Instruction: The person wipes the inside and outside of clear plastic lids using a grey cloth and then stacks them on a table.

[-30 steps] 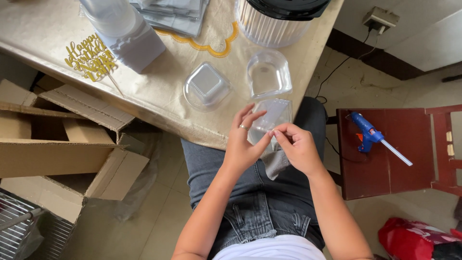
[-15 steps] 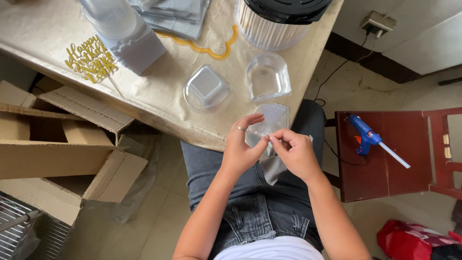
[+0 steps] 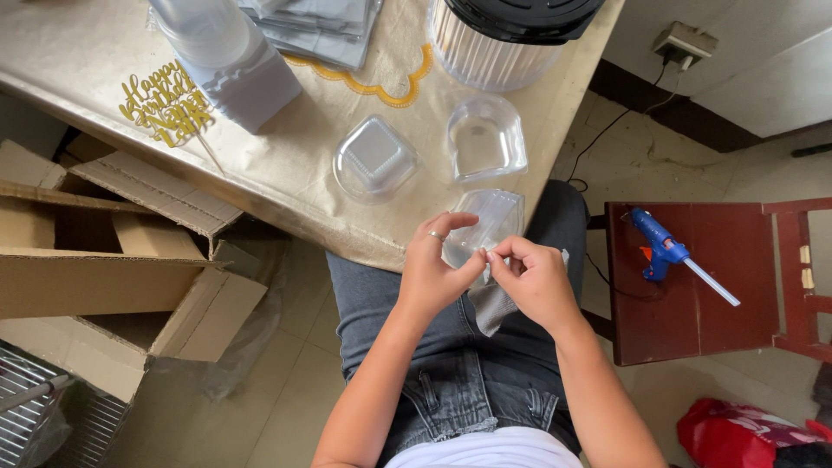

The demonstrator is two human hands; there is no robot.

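Observation:
My left hand [image 3: 435,269] and my right hand [image 3: 536,279] both hold a clear plastic container [image 3: 490,224] over my lap, at the table's near edge. Fingertips of both hands meet at its lower rim. A ring sits on a left finger. On the table [image 3: 295,182] just beyond lie a clear dome-shaped lid [image 3: 375,159] and a second clear container [image 3: 486,139]. A grey cloth [image 3: 492,305] rests on my thigh under the hands.
Stacked clear cups [image 3: 227,54], a gold cake topper [image 3: 169,108], folded grey packets [image 3: 322,24] and a white ribbed tub with black lid [image 3: 507,36] stand on the table. Open cardboard boxes [image 3: 104,260] lie left. A blue glue gun [image 3: 666,250] rests on a red stool [image 3: 693,286].
Both hands drew slightly nearer my body with the container, and my fingertips closed together on its lower edge.

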